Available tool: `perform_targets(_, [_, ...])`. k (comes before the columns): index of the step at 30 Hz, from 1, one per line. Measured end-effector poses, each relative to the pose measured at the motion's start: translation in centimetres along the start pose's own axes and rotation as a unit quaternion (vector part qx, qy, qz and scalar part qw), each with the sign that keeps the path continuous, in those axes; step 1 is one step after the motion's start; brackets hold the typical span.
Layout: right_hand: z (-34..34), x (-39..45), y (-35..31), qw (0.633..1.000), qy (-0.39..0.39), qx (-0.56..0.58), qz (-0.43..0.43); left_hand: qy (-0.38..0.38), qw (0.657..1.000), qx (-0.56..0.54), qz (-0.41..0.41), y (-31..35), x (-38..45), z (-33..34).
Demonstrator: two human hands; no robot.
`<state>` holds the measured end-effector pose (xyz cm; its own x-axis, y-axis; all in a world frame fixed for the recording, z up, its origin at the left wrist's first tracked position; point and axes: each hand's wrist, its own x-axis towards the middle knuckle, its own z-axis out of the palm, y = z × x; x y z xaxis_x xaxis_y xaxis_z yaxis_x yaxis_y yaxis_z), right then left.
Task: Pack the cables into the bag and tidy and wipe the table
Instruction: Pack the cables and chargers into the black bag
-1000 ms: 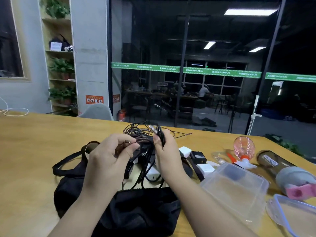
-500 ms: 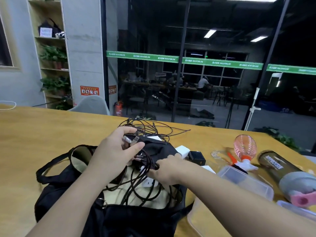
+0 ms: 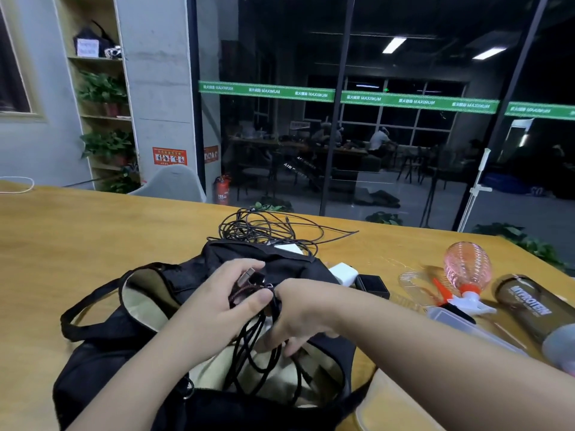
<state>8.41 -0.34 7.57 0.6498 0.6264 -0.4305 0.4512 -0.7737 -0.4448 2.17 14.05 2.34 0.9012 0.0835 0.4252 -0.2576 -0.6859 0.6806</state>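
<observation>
A long wooden table (image 3: 77, 244) is standing before a dark glass wall, with a plant shelf (image 3: 102, 98) rising beyond its far left edge. A black bag (image 3: 130, 346) with a pale lining is lying open toward the near edge of the table, its mouth gaping upward. The left hand (image 3: 217, 306) is hovering over that mouth, its fingers and thumb curling round a bundle of black cables (image 3: 258, 346) near their metal plugs; the cords are hanging down from it into the bag's interior. The right hand (image 3: 298, 318) is reaching down into the opening just beside the bundle, its fingers bending among the cords, though whether they are actually grasping any cannot be told. A second loose tangle of cables (image 3: 261, 227) is lying on the table just beyond the bag, toward the far edge. To the right of the bag a white charger (image 3: 343, 272) and a small black box (image 3: 373, 284) are sitting, and nearer the right edge a pink spray bottle (image 3: 466, 272), a dark drinking bottle (image 3: 535, 309) and a clear plastic container (image 3: 466, 325) are lying.
</observation>
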Motion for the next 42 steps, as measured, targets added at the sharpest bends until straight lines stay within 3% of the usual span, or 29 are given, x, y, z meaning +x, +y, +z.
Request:
perform_targets(3, [0.3,0.4,0.0,1.000,0.021,-0.004,-0.019,-0.036,0.999,-0.040,-0.002,-0.2,-0.2,0.6])
perform_targets(7, [0.7,0.6,0.4,0.990,-0.014,0.128,-0.057,-0.045,0.997,-0.067,0.008,-0.8,-0.3,0.9])
perform_targets(12, [0.9,1.0,1.2,0.994,-0.004,0.088,-0.059,-0.044,0.999,-0.008,-0.017,-1.4,-0.6,1.6])
perform_targets(18, [0.1,-0.5,2.9,0.986,0.136,-0.086,-0.042,-0.040,0.996,0.074,-0.040,-2.0,-0.5,2.2])
perform_targets(22, [1.1,-0.2,4.1,0.981,0.117,-0.157,0.010,-0.048,0.983,0.156,-0.084,-2.0,-0.7,2.1])
perform_targets(26, [1.1,0.0,4.3,0.978,0.165,-0.130,0.005,-0.056,0.977,0.183,-0.090,-1.6,-0.8,2.1])
perform_targets(29, [-0.4,-0.4,4.0,0.976,0.208,-0.064,-0.006,-0.007,0.982,0.160,-0.099,-1.2,-0.1,1.4])
perform_targets(33, [-2.1,-1.1,4.0,0.961,0.277,0.001,-0.022,0.091,0.972,0.216,0.021,-0.2,1.4,-1.5])
perform_targets(35, [-2.7,-1.2,4.0,0.947,0.318,0.034,-0.029,0.091,0.958,0.249,0.111,0.6,1.8,-2.6])
perform_targets(38, [-3.1,-1.5,3.8,0.931,0.354,0.077,-0.040,0.012,0.940,0.286,0.185,1.0,1.8,-2.2])
perform_targets(42, [-2.8,-2.0,3.6,0.933,0.348,0.084,-0.047,-0.102,0.924,0.339,0.142,-0.5,0.3,1.0])
